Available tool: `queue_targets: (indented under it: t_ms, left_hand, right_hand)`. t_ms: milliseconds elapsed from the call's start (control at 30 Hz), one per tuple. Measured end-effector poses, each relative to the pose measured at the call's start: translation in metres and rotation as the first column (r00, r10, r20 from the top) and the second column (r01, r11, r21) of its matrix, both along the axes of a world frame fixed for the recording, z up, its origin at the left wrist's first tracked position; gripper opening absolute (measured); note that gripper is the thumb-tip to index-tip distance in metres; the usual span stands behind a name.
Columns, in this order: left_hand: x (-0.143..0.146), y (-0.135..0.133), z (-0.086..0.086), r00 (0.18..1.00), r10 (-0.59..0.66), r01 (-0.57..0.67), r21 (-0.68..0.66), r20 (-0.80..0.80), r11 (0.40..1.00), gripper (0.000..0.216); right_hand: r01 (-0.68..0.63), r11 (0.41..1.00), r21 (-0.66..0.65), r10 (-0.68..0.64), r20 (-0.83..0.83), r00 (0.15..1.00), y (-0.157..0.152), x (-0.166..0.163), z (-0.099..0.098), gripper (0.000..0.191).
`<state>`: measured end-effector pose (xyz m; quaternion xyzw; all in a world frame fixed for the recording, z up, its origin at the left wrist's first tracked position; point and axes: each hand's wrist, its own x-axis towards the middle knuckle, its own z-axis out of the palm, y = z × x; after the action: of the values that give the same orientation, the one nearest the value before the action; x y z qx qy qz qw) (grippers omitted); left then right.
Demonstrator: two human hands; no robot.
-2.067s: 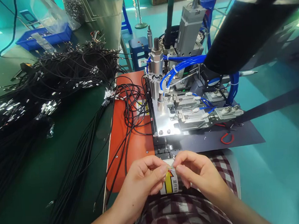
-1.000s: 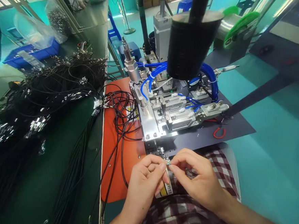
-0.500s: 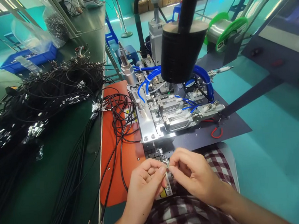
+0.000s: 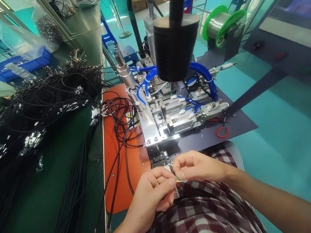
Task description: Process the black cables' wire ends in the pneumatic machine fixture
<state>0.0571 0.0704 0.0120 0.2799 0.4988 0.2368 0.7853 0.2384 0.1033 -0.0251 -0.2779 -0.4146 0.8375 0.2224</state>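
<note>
Thin coloured wires (image 4: pixel 179 181), the stripped end of a cable, show between my fingertips above my lap. My left hand (image 4: pixel 155 189) pinches the cable end between thumb and forefinger, its other fingers curled. Touching it from the right, my right hand (image 4: pixel 192 167) has thumb and forefinger closed on the wires. Most of the cable inside my left hand is hidden. Just beyond my hands stands a metal machine fixture (image 4: pixel 154 139) with blue air tubes (image 4: pixel 152 76).
Black cables (image 4: pixel 120 115) loop over the orange board (image 4: pixel 115 190) on the left. Cable bundles (image 4: pixel 63 91) cover the green bench, with a blue bin (image 4: pixel 21 65) behind. A black cylinder (image 4: pixel 176 51) hangs over the machine. A green-rimmed spool (image 4: pixel 222 25) stands at the right back.
My right hand has turned flatter and its fingers have closed further at the wires. The coloured wires now show more clearly. The whole view has shifted slightly.
</note>
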Motion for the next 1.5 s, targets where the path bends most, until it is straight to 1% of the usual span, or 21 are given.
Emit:
queue_targets:
  t_ms: [67, 200, 300, 400, 467, 533, 600, 667, 733, 800, 867, 1000, 1067, 1200, 1267, 1367, 1500]
  left_hand:
    - [-0.001, 0.001, 0.002, 0.999, -0.009, 0.009, -0.014, 0.032, 1.000, 0.027]
    - [-0.003, 0.002, 0.001, 0.996, -0.023, 0.025, -0.020, 0.083, 0.999, 0.026]
    - [-0.004, 0.000, -0.003, 0.998, -0.016, 0.015, 0.010, 0.061, 1.000, 0.024]
    - [-0.002, -0.003, -0.006, 0.999, 0.031, -0.028, 0.072, -0.038, 0.997, 0.024]
    - [0.001, -0.005, -0.008, 0.991, 0.083, -0.072, 0.110, -0.101, 0.991, 0.026]
    - [0.002, -0.005, -0.009, 0.980, 0.144, -0.124, 0.143, -0.137, 0.982, 0.026]
    - [0.002, -0.005, -0.010, 0.970, 0.194, -0.168, 0.174, -0.144, 0.970, 0.024]
    - [0.002, -0.004, -0.011, 0.966, 0.219, -0.190, 0.197, -0.138, 0.962, 0.022]
    - [0.001, -0.004, -0.012, 0.965, 0.225, -0.195, 0.207, -0.134, 0.959, 0.021]
    - [0.001, -0.004, -0.011, 0.963, 0.234, -0.203, 0.210, -0.135, 0.956, 0.021]
    - [0.002, -0.004, -0.010, 0.961, 0.242, -0.211, 0.210, -0.132, 0.955, 0.022]
    - [0.003, -0.006, -0.010, 0.964, 0.245, -0.219, 0.210, -0.104, 0.953, 0.021]
    - [0.003, -0.006, -0.011, 0.965, 0.249, -0.227, 0.209, -0.084, 0.951, 0.021]
    - [0.002, -0.007, -0.012, 0.962, 0.273, -0.261, 0.219, -0.026, 0.940, 0.019]
    - [0.002, -0.006, -0.011, 0.958, 0.286, -0.273, 0.225, -0.025, 0.935, 0.018]
    - [0.001, -0.006, -0.009, 0.961, 0.271, -0.252, 0.225, -0.057, 0.941, 0.018]
    - [0.001, -0.007, -0.010, 0.965, 0.253, -0.232, 0.229, -0.068, 0.946, 0.019]
  right_hand:
    - [-0.016, 1.000, 0.001, 0.016, -0.037, 0.999, 0.002, -0.001, -0.002, 0.023]
    - [0.002, 1.000, 0.013, -0.001, -0.096, 0.995, 0.000, -0.004, -0.010, 0.022]
    - [0.029, 0.998, 0.047, -0.024, -0.100, 0.995, -0.001, -0.005, -0.013, 0.021]
    - [0.056, 0.995, 0.087, -0.052, -0.055, 0.997, -0.001, -0.004, -0.010, 0.022]
    - [0.083, 0.990, 0.115, -0.086, 0.014, 0.996, -0.002, -0.005, -0.008, 0.022]
    - [0.134, 0.980, 0.149, -0.152, 0.111, 0.982, -0.006, -0.007, -0.005, 0.021]
    - [0.201, 0.960, 0.196, -0.241, 0.205, 0.949, -0.011, -0.011, -0.002, 0.018]
    - [0.277, 0.923, 0.266, -0.347, 0.268, 0.899, -0.018, -0.018, 0.000, 0.013]
    - [0.346, 0.864, 0.365, -0.459, 0.291, 0.839, -0.024, -0.025, 0.002, 0.009]
    - [0.390, 0.805, 0.446, -0.543, 0.292, 0.787, -0.028, -0.032, 0.003, 0.009]
    - [0.406, 0.778, 0.479, -0.577, 0.290, 0.764, -0.030, -0.036, 0.004, 0.010]
    - [0.437, 0.773, 0.460, -0.591, 0.273, 0.759, -0.029, -0.041, 0.003, 0.011]
    - [0.464, 0.788, 0.405, -0.587, 0.265, 0.765, -0.029, -0.043, 0.003, 0.013]
    - [0.480, 0.838, 0.258, -0.539, 0.260, 0.801, -0.033, -0.047, -0.001, 0.019]
    - [0.500, 0.837, 0.222, -0.544, 0.250, 0.801, -0.036, -0.047, -0.003, 0.021]
    - [0.524, 0.814, 0.251, -0.578, 0.253, 0.776, -0.037, -0.045, -0.003, 0.019]
    - [0.488, 0.804, 0.341, -0.582, 0.283, 0.762, -0.034, -0.041, 0.004, 0.015]
